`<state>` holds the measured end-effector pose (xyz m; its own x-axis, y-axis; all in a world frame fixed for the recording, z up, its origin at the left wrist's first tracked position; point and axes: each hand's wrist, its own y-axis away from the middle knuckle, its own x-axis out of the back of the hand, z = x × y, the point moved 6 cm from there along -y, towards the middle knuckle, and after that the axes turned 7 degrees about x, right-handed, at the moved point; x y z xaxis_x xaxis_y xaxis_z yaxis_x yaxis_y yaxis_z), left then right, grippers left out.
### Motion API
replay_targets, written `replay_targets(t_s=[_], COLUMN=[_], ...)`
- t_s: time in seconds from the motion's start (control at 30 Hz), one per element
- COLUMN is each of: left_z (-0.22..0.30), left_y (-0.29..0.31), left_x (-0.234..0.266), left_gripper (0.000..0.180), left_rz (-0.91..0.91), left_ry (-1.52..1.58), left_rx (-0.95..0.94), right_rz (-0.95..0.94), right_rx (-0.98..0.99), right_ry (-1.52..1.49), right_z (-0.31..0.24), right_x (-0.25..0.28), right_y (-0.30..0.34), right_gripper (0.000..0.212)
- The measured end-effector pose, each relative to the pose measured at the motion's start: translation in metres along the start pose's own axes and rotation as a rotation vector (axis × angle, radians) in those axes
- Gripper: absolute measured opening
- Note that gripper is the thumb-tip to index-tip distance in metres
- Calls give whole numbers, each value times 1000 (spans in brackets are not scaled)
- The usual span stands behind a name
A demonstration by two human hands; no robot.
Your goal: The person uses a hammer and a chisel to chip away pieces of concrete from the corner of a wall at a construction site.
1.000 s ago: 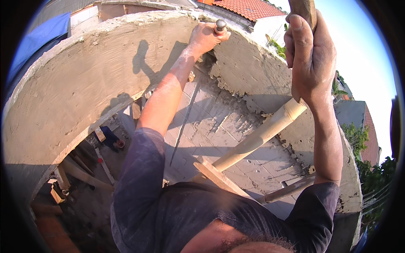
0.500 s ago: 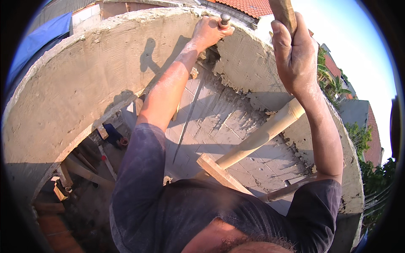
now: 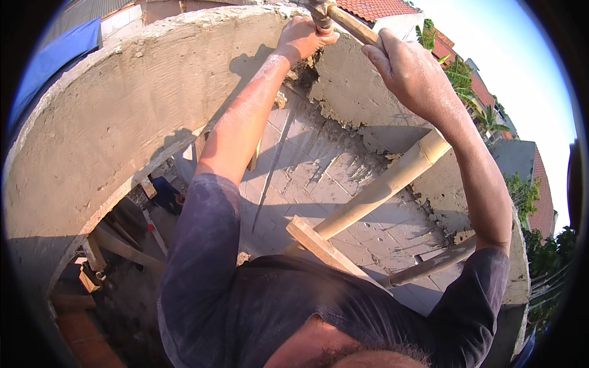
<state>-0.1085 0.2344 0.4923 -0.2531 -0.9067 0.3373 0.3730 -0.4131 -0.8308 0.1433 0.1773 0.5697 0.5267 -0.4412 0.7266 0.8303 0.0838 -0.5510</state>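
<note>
My left hand (image 3: 303, 39) is closed around a metal chisel (image 3: 324, 29) at the top of the curved concrete wall (image 3: 147, 80). Below that fist, a rough broken gap (image 3: 302, 73) shows in the wall. My right hand (image 3: 410, 72) grips the wooden handle of a hammer (image 3: 359, 26). The hammer's head meets the top end of the chisel, or is just over it; the picture's upper edge cuts part of the head off. The chisel's lower end is hidden by my left hand.
A bamboo pole (image 3: 386, 184) slants across the tiled floor (image 3: 294, 178), with a wooden plank (image 3: 328, 248) near my chest. Another pole (image 3: 429, 267) lies to the right. At lower left, timber pieces (image 3: 123, 251) fill a shadowed space below the wall. A blue tarp (image 3: 52, 67) hangs beyond it.
The hammer has swung down and to the left, from raised at upper right onto the chisel's end. My left hand has stayed nearly in place.
</note>
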Motion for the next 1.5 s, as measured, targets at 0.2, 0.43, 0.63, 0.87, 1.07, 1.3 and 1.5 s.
replay_targets(t_s=[0.2,0.43,0.63,0.87,1.07,1.3,1.5], left_z=[-7,5,-7,-3,-18,-16,-3], left_y=[2,-3,-2,-2,-8,1,-8], left_x=[9,-1,4,0,-11,1,-16], left_gripper=[49,47,45,45,40,40,41], left_rz=[44,-19,-31,33,-17,33,-78], left_ry=[53,-9,3,97,120,100,39], left_rx=[13,54,37,63,67,-21,41], right_rz=[502,28,565,20,413,115,238], right_rx=[81,-52,49,-107,-76,-203,-179], right_ry=[-259,-27,-365,-126,-257,-210,-212], right_z=[-29,0,-20,-6,-11,-24,6], right_x=[63,9,40,11,18,10,-24], right_y=[-7,-4,1,-3,3,5,16], right_gripper=[39,34,42,38,36,31,30])
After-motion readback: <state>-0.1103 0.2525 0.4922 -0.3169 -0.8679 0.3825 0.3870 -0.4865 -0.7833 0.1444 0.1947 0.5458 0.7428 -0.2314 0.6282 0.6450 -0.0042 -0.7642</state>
